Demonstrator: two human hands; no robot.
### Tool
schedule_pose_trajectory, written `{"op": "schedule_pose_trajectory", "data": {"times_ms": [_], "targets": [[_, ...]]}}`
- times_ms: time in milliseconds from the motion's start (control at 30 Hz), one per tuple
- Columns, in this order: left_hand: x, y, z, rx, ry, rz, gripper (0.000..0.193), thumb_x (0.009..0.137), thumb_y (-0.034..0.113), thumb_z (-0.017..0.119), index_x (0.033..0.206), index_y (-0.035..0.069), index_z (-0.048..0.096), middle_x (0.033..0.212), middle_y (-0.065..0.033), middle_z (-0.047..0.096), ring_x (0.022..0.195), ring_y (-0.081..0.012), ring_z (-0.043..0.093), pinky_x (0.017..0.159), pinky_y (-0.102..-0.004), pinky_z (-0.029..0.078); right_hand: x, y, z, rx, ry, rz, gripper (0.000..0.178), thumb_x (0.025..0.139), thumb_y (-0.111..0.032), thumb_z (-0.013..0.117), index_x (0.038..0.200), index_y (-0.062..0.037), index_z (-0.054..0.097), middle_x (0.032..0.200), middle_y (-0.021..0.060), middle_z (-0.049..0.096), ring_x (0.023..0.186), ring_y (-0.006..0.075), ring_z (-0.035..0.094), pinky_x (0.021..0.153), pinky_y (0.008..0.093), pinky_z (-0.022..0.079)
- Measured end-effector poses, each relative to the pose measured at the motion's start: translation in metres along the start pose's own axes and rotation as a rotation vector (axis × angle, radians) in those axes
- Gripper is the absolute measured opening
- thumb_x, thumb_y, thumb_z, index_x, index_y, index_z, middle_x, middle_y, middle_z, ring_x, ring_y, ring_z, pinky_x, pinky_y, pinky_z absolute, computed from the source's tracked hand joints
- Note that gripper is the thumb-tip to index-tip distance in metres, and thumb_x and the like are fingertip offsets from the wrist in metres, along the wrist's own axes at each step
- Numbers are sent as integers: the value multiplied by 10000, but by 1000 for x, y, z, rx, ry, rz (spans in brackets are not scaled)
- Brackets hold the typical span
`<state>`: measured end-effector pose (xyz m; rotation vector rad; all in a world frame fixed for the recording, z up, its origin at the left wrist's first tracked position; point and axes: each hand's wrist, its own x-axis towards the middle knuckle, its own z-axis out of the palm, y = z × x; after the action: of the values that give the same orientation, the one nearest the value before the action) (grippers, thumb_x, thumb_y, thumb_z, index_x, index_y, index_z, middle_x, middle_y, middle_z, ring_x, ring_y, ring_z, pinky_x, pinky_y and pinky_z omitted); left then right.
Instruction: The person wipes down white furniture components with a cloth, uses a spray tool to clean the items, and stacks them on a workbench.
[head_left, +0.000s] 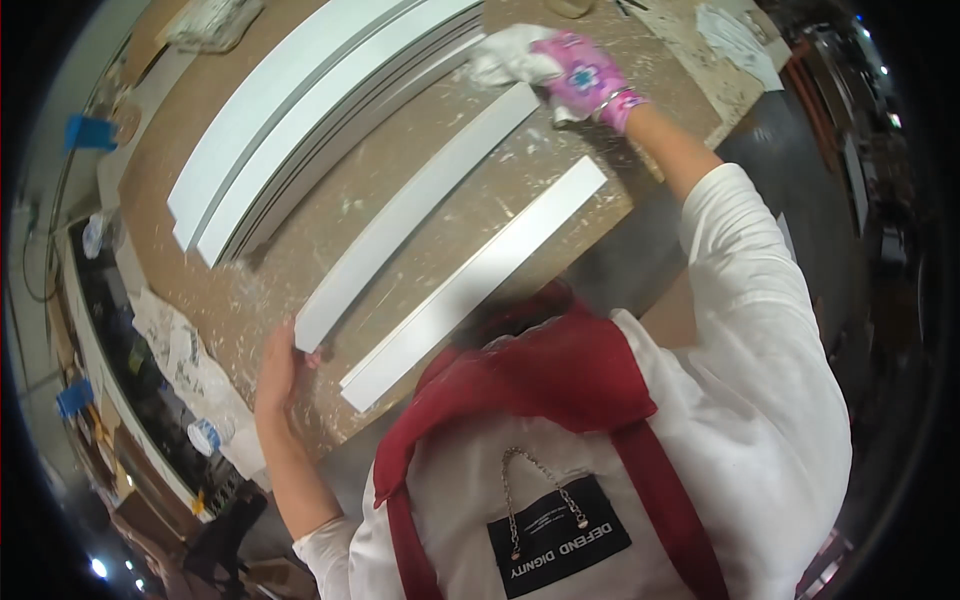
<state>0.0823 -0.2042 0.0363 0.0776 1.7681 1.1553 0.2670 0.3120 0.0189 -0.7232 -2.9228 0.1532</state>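
Note:
My right hand [585, 82], in a pink flowered glove, is closed on a crumpled white cloth [505, 58]. It is at the far end of a long white strip of board [420, 215] that lies across the worktable. At the strip's near-left end, my bare left hand [277, 368] grips the edge, its fingers partly hidden by the board. A second white strip [480, 280] lies nearer my body, about parallel to the first. Beyond them rests a row of white grooved boards [330, 115] set side by side.
The brown worktable [300, 290] has white paint marks. Stained paper or cloth lies along its left edge, with a white-and-blue container [208, 436] beside it. A crumpled bundle [215, 25] sits at the far left, and a white rag [738, 42] at the far right.

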Motion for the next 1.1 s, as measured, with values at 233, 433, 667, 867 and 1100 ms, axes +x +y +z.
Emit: {"op": "schedule_pose_trajectory", "data": {"times_ms": [233,433,667,867,1100], "targets": [[4,35,44,1137,162,517,452,809,225,640,1220,60,548,1242,-196,488,1125,-366,480,954,-414,389,-37,47,-23,-143,-108,227,614,816,-522,560,1269,-112,499,1312,163,459,1220,332,424,1027,417,346],[56,29,127,1132,251,844,529,750,280,704,1169,0,544,1135,-196,519,1052,-374,491,905,-420,396,-35,33,-11,-191,-43,307,765,806,-503,578,1418,-122,321,1386,195,396,1274,345,387,1049,427,329],[-19,39,123,1018,171,826,448,733,207,708,1083,-36,567,1071,-194,537,974,-381,525,845,-408,442,-39,84,26,31,40,223,644,822,-400,582,1369,-115,397,1343,184,444,1216,346,445,1027,412,355],[-44,-11,147,1077,223,774,546,701,236,740,1144,12,512,1036,-185,579,933,-374,552,791,-434,450,-48,53,18,-42,123,243,622,811,-378,602,1344,-108,428,1317,184,466,1211,335,449,1030,408,348],[-48,7,134,1041,21,587,608,768,267,701,1246,-19,458,1177,-226,556,1083,-378,536,926,-406,437,-33,67,12,-87,-28,185,575,818,-372,595,1304,-94,464,1277,173,513,1197,314,468,1030,399,347]]}}
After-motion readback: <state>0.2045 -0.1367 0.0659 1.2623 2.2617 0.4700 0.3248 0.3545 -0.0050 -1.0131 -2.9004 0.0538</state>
